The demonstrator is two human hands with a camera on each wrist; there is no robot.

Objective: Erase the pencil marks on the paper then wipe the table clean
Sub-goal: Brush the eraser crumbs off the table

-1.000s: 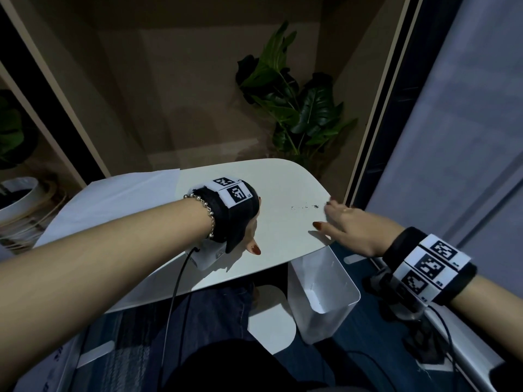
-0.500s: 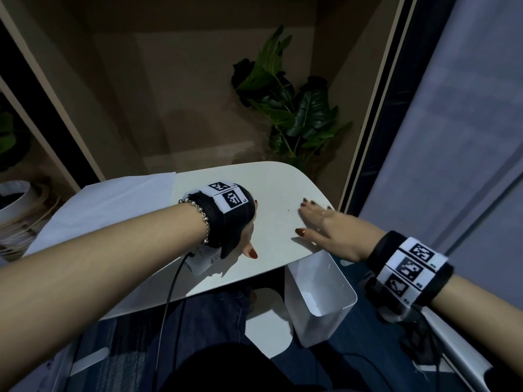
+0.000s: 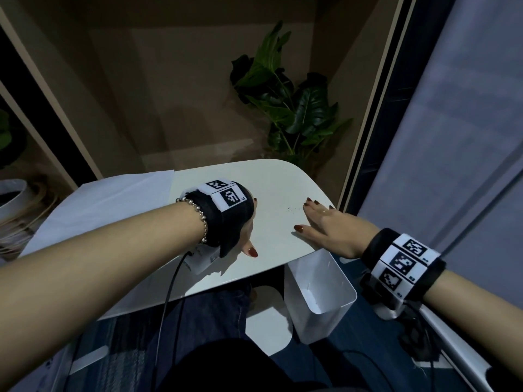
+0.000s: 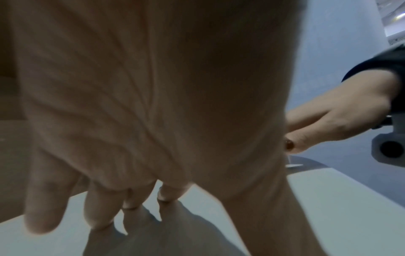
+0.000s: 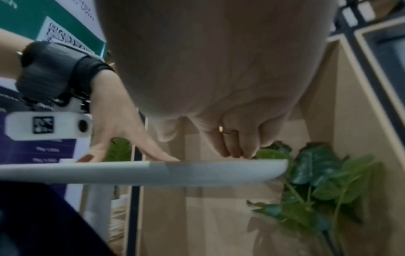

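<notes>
Item: my right hand, fingers flat on the tabletop beside the eraser crumbs, likely to sweep them toward the bin below. Left hand, open, steadies. Paper lies left.

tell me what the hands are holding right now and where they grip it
Nothing is held. The left hand and the right hand both lie flat with straight fingers on the white table, near the eraser crumbs.
</notes>
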